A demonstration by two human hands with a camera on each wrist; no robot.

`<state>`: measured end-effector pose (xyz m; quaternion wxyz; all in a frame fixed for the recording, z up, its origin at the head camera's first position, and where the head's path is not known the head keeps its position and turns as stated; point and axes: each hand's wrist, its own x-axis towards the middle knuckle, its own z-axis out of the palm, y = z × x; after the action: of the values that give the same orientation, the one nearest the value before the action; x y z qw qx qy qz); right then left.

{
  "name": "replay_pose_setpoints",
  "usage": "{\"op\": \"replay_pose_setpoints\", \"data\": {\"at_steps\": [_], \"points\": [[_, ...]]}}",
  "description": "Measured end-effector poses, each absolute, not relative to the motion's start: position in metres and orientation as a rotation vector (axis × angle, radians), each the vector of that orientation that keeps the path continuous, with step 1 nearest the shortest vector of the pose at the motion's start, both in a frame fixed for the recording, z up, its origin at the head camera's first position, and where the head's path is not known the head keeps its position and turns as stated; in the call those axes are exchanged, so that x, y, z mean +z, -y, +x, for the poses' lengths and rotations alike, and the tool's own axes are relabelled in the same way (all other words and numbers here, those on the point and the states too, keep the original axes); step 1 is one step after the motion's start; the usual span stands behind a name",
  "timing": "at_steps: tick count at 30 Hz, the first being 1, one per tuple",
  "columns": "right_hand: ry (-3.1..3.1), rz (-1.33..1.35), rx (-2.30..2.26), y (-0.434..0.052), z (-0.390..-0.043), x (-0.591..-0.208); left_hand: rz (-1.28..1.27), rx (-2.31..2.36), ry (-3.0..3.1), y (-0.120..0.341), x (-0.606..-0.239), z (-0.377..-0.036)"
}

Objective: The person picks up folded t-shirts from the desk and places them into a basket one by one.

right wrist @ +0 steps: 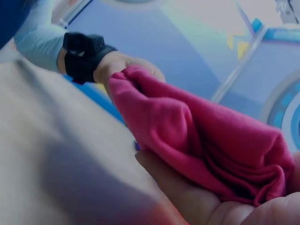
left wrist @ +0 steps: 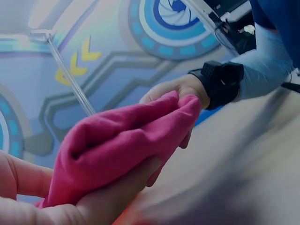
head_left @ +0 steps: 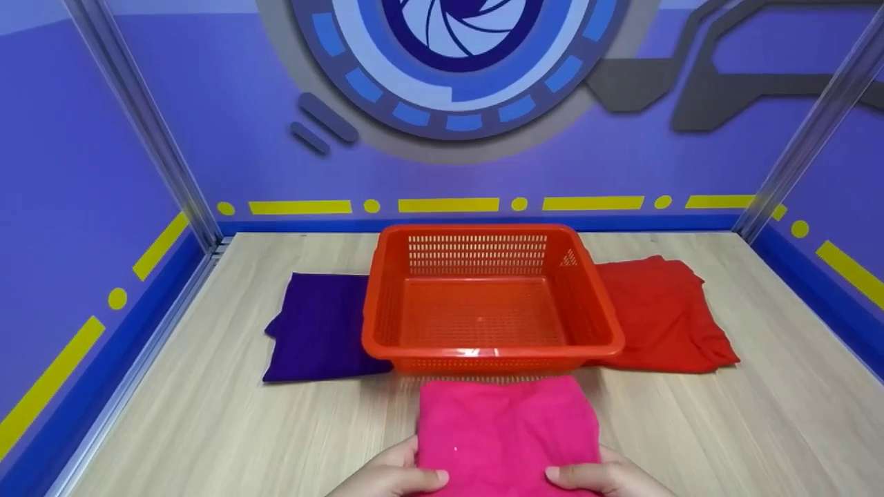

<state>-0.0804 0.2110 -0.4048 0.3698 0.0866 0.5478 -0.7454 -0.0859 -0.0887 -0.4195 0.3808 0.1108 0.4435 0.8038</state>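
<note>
A folded pink cloth is held between both hands in front of the basket, near the bottom of the head view. My left hand grips its left side, thumb on top and fingers underneath. On the opposite side my right hand grips it the same way. Both wrist views show the cloth raised off the table, its folded layers visible at the edge. Just beyond it stands an orange-red plastic basket with slotted walls and nothing inside.
A folded dark purple cloth lies left of the basket, partly behind its wall. To the right lies a folded red cloth. Everything rests on a light wooden table, with blue-purple panels at the back and sides.
</note>
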Motion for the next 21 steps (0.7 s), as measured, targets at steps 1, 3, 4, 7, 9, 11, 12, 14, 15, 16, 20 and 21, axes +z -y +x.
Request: {"op": "replay_pose_setpoints", "data": {"at_steps": [1, 3, 4, 7, 9, 11, 12, 14, 15, 16, 20, 21], "points": [[-1.392, 0.223, -1.917, -0.211, -0.079, -0.399, 0.299, 2.051, -1.122, 0.091, -0.415, -0.085], [-1.38, 0.222, -1.92, -0.211, -0.077, -0.388, 0.319, 2.058, -1.105, 0.094, -0.406, -0.082], [-1.379, 0.219, -1.919, -0.21, -0.076, -0.382, 0.324, 2.063, -1.1, 0.096, -0.402, -0.081], [-1.319, 0.206, -1.922, -0.209, -0.074, -0.366, 0.332, 2.087, -1.065, 0.099, -0.389, -0.08], [-1.259, 0.17, -1.932, -0.207, -0.073, -0.356, 0.35, 2.102, -1.047, 0.101, -0.382, -0.08], [-1.178, 0.124, -1.947, -0.206, -0.072, -0.347, 0.374, 2.124, -1.042, 0.102, -0.376, -0.082], [-1.155, 0.103, -1.946, -0.206, -0.072, -0.343, 0.388, 2.135, -1.038, 0.103, -0.373, -0.082], [-1.133, 0.059, -1.947, -0.206, -0.073, -0.336, 0.418, 2.162, -1.024, 0.103, -0.368, -0.084], [-1.139, 0.031, -1.945, -0.206, -0.074, -0.333, 0.426, 2.176, -1.015, 0.104, -0.365, -0.086], [-1.136, 0.001, -1.952, -0.206, -0.075, -0.332, 0.43, 2.193, -1.011, 0.103, -0.362, -0.087], [-1.192, -0.172, -1.988, -0.2, -0.09, -0.33, 0.408, 2.252, -1.06, 0.101, -0.353, -0.097], [-1.192, -0.216, -2.005, -0.198, -0.094, -0.331, 0.39, 2.263, -1.095, 0.1, -0.352, -0.101]]}}
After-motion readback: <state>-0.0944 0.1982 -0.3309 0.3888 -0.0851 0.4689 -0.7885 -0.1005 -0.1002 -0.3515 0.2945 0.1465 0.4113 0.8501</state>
